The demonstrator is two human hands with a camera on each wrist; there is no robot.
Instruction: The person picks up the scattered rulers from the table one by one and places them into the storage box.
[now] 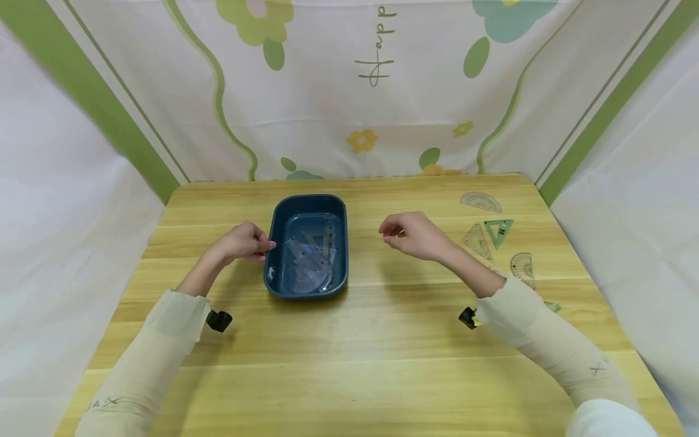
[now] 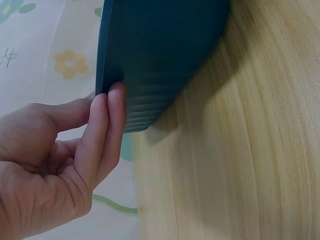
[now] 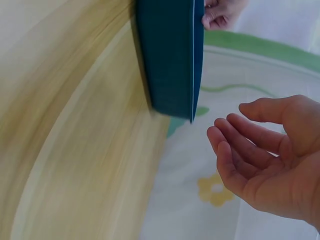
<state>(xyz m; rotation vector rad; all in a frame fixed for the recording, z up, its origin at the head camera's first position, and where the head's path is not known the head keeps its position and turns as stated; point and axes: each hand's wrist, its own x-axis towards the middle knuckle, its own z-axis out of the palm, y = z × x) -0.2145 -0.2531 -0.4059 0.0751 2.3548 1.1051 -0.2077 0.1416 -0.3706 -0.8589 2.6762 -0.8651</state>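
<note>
A dark blue rectangular tub (image 1: pixel 276 285) stands on the table left of the middle. Several clear plastic drawing tools (image 1: pixel 314 261), among them set squares and a ruler with holes, lie heaped inside it. My left hand (image 1: pixel 243 241) pinches the tub's left rim, thumb over the edge and fingers against the outer wall (image 2: pixel 150 75). To the right of the tub, my right hand (image 1: pixel 415 235) hovers above the table with its fingers loosely bent. Nothing is between thumb and fingertips in the right wrist view, where the palm (image 3: pixel 280 175) shows.
On the table's right side lie a clear protractor (image 1: pixel 480 201), a green set square (image 1: pixel 499 232), a clear set square (image 1: pixel 478 241) and another protractor (image 1: pixel 522 267). A green piece (image 1: pixel 553 306) shows partly behind the right forearm. A flowered curtain (image 1: pixel 327 91) hangs behind the table.
</note>
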